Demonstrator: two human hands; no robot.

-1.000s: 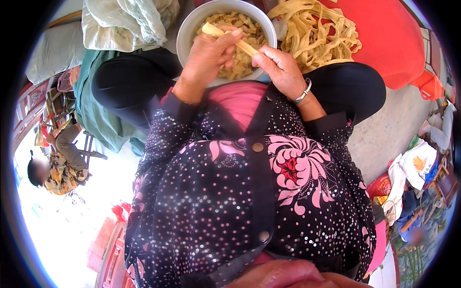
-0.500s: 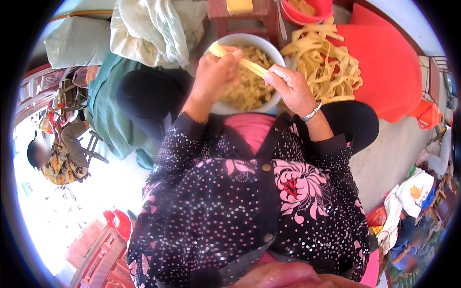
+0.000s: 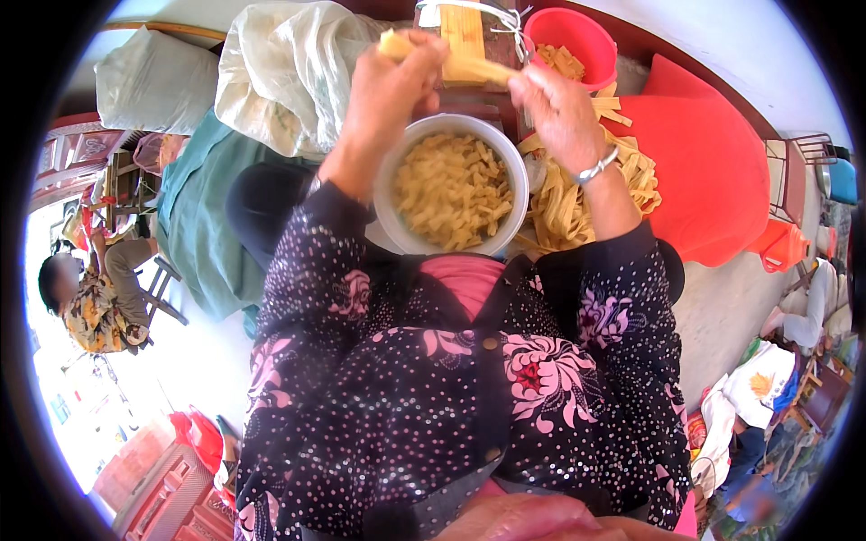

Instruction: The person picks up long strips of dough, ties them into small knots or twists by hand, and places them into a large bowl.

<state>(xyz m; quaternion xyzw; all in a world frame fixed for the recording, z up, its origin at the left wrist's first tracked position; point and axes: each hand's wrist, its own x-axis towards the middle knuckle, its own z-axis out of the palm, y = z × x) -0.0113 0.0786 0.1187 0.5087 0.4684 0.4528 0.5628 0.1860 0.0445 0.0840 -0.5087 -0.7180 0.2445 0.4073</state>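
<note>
A pale yellow flat strip is stretched between my two hands above the front of a small wooden stool. My left hand is closed round one end, with a short bit poking out past the fingers. At the other end my right hand, a silver bangle on its wrist, pinches the strip; its fingers are slightly blurred. Below them stands a white basin holding many short cut yellow pieces. Long strips of the same kind lie heaped right of the basin.
On the stool beyond lies a yellow block beside a white cord. A red bucket holds more pieces. Red cloth spreads at right; a translucent sack and green cloth are at left. Another person sits far left.
Both hands have moved forward with the strip, from over the basin to the stool. The basin now shows more fully, and the view has shifted.
</note>
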